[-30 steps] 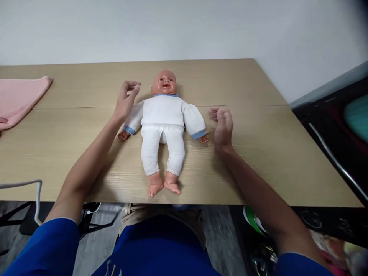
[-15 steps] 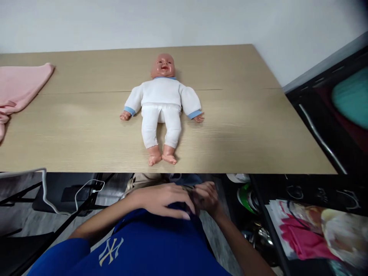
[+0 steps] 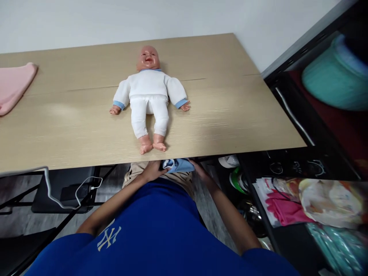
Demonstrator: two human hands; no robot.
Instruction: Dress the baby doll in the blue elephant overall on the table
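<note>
A folded light-blue cloth [image 3: 182,165] with white trim shows just below the table's front edge, over my lap. My left hand [image 3: 153,171] grips its left end and my right hand [image 3: 199,168] its right end. The table edge hides part of the fingers and cloth. Beyond them a baby doll [image 3: 148,85] lies face up on the table, feet toward me. It wears a white top and trousers with blue cuffs and collar, arms spread out; neither hand touches it.
The wooden table [image 3: 230,115] stands against a wall. A pink cloth [image 3: 17,84] lies at its left end. To the right, a black shelf holds a teal pot [image 3: 336,76], a pink cloth item [image 3: 287,209] and plastic bags. A white cable [image 3: 48,188] hangs at the left.
My hands, earlier together at my waist, have moved forward and apart, and the blue cloth now shows between them. The view has shifted right, so doll and table appear farther left.
</note>
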